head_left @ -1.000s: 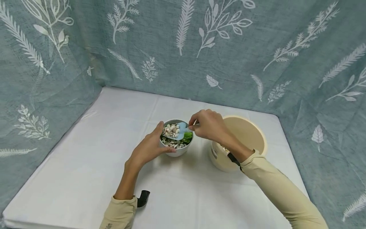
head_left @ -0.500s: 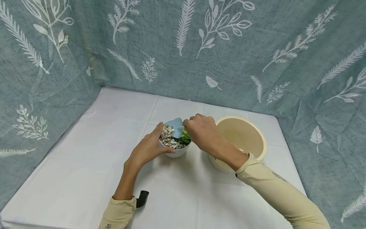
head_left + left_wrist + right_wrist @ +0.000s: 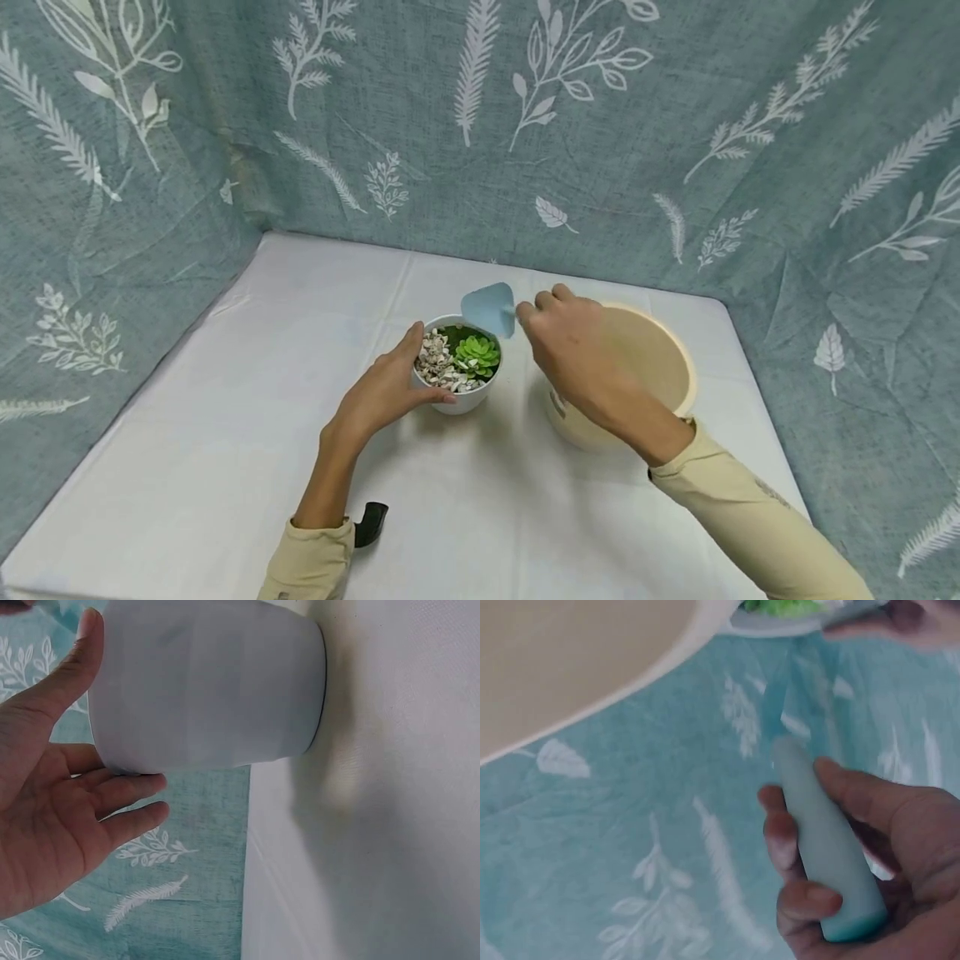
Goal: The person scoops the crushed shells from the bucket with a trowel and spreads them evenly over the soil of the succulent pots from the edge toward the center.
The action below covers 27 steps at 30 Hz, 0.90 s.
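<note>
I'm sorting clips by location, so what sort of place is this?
Probably an indoor, curtained-off tabletop workspace: blue-green fabric printed with white leaves hangs behind and beside a white cloth-covered table, which bears a round white pot and a round cream bucket.

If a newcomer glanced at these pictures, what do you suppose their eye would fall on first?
Most likely the bright green succulent, set beside pale stone chips in the white pot that the left hand holds. Next, perhaps, the light blue scoop in the right hand, near the pot's far right rim. The large cream bucket on the right, partly behind that arm, also stands out.
</note>
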Tool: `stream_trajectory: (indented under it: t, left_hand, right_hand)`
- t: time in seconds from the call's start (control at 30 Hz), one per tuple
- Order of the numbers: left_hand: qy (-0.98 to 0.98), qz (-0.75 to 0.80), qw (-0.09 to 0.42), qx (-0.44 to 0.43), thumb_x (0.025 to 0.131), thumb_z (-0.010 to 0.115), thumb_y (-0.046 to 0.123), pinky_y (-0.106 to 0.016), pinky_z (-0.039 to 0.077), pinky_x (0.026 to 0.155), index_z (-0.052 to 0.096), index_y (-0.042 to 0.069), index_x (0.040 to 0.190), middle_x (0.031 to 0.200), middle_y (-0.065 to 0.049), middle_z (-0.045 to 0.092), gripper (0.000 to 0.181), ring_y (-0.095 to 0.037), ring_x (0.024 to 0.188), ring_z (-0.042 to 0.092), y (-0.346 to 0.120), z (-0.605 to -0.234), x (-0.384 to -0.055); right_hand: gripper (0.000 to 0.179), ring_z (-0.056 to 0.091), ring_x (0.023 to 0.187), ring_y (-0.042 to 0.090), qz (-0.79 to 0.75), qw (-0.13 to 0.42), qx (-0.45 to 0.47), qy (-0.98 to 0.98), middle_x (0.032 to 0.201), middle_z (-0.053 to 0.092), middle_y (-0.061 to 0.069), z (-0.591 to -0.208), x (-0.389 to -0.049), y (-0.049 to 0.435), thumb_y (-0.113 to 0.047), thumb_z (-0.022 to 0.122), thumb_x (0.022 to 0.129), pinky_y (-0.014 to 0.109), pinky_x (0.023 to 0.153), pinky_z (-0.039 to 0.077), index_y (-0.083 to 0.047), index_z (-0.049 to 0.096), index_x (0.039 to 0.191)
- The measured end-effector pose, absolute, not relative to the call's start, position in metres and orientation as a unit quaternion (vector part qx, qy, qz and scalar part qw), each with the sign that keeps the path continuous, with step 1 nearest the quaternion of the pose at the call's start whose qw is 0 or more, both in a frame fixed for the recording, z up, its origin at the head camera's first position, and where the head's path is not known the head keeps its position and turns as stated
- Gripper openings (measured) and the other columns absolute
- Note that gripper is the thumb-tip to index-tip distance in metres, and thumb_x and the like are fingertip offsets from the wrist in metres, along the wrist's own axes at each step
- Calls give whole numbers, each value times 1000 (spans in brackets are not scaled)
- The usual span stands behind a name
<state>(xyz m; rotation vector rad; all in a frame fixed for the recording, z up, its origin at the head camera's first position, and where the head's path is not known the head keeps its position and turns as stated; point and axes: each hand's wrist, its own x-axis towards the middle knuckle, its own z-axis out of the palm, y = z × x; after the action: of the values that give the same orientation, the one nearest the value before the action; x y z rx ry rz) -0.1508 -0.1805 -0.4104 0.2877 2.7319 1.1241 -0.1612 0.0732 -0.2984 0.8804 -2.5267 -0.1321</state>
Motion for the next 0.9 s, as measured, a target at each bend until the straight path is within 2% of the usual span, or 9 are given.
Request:
stream_trajectory:
  t: [0.13,0.23,0.37,0.5,0.6,0.67,0.77,0.9]
  left_hand:
    - [916,370,94,122,86,84,48,-62,28,128,3,5,169,177,-19,9,124,-42,162,19,-184,-408,-153]
    - [920,356,93,136,85,86,42,-66,26,128,3,7,169,175,-24,9,123,-46,162,15,-188,-400,-151]
    - [928,337,76,143,85,86,40,-69,20,128,7,14,170,176,-25,4,118,-50,162,8,-190,-388,-142]
    - [924,330,37,191,88,81,46,-67,26,127,15,18,170,178,-17,4,109,-45,163,11,-175,-375,-130]
    - [915,321,22,244,89,78,51,-63,33,126,19,17,169,178,-11,7,105,-40,164,15,-156,-364,-127]
    - [910,313,24,270,91,75,52,-60,34,127,20,15,168,178,-10,7,102,-37,164,15,-146,-360,-126]
    - [909,297,46,289,93,72,53,-57,30,129,21,9,167,178,-13,6,100,-36,165,13,-136,-362,-123]
    - [915,270,67,290,96,69,54,-54,23,132,20,0,165,177,-18,4,100,-36,165,9,-130,-372,-113]
  right_hand:
    - [2,62,67,19,65,205,273,-938,80,75,3,-285,-146,107,-14,78,94,32,52,48,-12,80,94]
    - [6,60,60,16,110,230,242,-936,78,78,3,-279,-137,132,-15,85,88,30,49,43,-15,84,94]
    - [8,60,59,17,82,259,255,-928,77,78,3,-276,-129,163,-11,87,83,30,46,42,-14,83,89]
    - [5,67,69,22,-6,221,277,-935,79,78,1,-278,-128,180,-10,84,85,37,46,48,-14,82,88]
    - [8,64,68,26,-70,184,278,-940,74,74,4,-287,-135,175,-4,81,86,38,46,48,-11,78,83]
    - [16,61,65,27,-109,183,286,-934,70,71,7,-297,-142,165,4,79,82,38,48,48,-10,73,76]
    - [27,59,62,27,-153,184,312,-919,66,68,8,-317,-151,143,9,77,79,35,48,45,-11,66,65]
    - [31,57,56,22,-189,174,348,-901,61,68,5,-344,-157,120,2,81,84,32,45,43,-15,66,61]
